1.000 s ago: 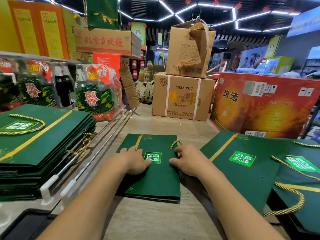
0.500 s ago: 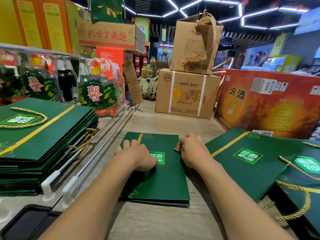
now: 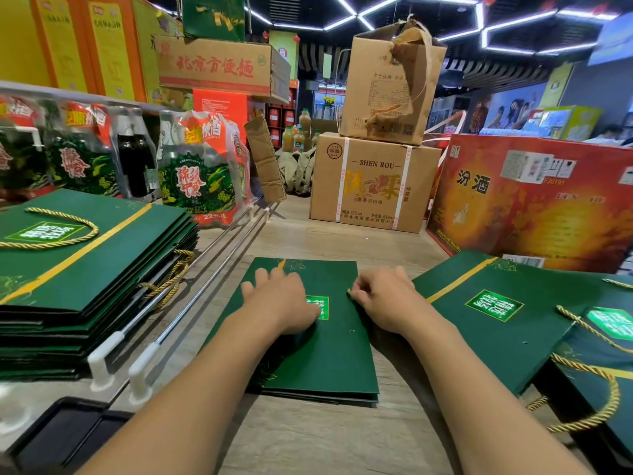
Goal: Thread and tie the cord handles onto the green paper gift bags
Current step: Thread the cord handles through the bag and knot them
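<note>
The right hand (image 3: pixel 383 303) curls its fingertips together on the tip of a gold cord (image 3: pixel 349 291), pinching it against the right edge of the green bag (image 3: pixel 329 358) in the middle of the frame. Only a short stub of cord shows at the fingertips; a second ago a small loop of it stood clear above the hand. A small punched hole (image 3: pixel 351 331) shows in the bag just below that hand.

The left hand (image 3: pixel 284 303) lies flat on the same bag with fingers stretched toward its upper edge, pressing it down. It now sits higher up the bag than a second ago and covers the left half of the bright green label (image 3: pixel 322 308).

The bag lies flat on the wooden table (image 3: pixel 325 437). At the left of the frame is a stack of bags (image 3: pixel 102 269) with gold handles already on. At the right lie more green bags (image 3: pixel 479 337), overlapping one another. Behind them stands a red box (image 3: pixel 534 207), and in the upper middle a cardboard carton (image 3: pixel 373 186) carries another on top.
</note>
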A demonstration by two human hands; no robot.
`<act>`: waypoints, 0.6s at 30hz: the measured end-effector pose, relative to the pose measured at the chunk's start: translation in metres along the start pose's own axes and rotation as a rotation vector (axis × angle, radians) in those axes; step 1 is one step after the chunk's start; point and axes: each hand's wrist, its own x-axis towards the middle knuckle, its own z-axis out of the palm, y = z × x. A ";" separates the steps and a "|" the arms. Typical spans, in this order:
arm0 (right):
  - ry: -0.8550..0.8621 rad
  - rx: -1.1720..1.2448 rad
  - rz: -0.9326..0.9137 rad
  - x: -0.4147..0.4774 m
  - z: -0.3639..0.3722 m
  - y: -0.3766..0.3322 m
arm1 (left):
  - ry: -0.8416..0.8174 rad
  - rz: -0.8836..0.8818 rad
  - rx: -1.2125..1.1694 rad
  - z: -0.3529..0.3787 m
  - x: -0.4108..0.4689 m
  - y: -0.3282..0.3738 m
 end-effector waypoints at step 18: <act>0.008 0.236 0.086 -0.012 -0.010 0.004 | 0.281 0.201 -0.637 0.023 0.020 0.018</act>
